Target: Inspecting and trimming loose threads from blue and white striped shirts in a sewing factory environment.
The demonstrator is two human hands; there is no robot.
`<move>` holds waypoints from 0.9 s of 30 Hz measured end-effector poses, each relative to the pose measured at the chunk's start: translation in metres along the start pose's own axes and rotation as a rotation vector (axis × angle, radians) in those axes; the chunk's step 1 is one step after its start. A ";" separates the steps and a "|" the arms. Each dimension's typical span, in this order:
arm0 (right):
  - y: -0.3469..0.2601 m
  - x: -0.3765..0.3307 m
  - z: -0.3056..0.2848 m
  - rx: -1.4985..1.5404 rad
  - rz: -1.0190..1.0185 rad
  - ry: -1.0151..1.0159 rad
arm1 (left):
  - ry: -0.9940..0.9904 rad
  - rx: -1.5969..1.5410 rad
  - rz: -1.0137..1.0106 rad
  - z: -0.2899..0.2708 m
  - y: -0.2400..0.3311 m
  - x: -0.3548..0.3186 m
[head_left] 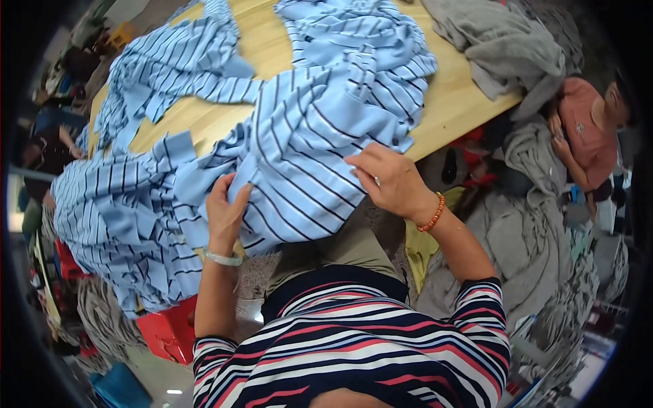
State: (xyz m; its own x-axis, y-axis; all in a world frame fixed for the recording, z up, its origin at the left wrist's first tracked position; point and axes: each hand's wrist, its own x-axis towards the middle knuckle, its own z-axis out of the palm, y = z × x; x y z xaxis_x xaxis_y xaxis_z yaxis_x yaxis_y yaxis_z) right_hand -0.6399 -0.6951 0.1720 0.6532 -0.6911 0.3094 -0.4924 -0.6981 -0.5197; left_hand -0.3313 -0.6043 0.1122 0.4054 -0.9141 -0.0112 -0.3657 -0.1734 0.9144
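Note:
Light-blue knit garments with black and white stripes lie heaped over the near side of a wooden table. One striped garment [306, 143] is spread in front of me, its near edge hanging over my lap. My left hand [226, 209] is closed on a fold at this garment's left side, thumb against fingers. My right hand [393, 182] hovers over its right part with thumb and fingertips pinched together. Whatever sits in that pinch, if anything, is too small to make out.
More striped pieces [119, 211] are bunched at the left. The wooden table [456, 102] carries grey fabric [503, 47] at the far right. Grey cloth piles [503, 238] and yellow cloth [423, 255] lie right of me. A red box-like thing [170, 331] stands at lower left. A person [588, 132] is at right.

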 end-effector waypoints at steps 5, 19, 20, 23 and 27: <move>-0.003 0.054 0.026 -0.083 -0.015 0.123 | -0.011 -0.089 0.012 0.005 -0.006 0.002; 0.029 0.045 -0.060 -0.604 0.046 0.366 | 0.053 0.176 0.247 -0.012 0.019 -0.005; 0.049 0.027 -0.070 -0.670 0.151 0.285 | 0.178 0.359 0.388 -0.015 0.014 0.001; 0.066 0.018 -0.065 -0.797 0.391 0.104 | 0.227 0.557 0.292 -0.028 0.004 0.009; 0.112 0.038 -0.149 -0.917 0.055 0.708 | 0.166 0.784 0.362 -0.033 -0.012 0.024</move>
State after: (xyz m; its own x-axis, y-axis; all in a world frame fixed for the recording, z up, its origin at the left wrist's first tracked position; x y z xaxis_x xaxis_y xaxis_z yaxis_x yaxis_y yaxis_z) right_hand -0.7562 -0.8272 0.2447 0.2924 -0.4722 0.8316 -0.9316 -0.3370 0.1362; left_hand -0.2894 -0.6122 0.1141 0.2473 -0.9070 0.3408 -0.9408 -0.1406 0.3084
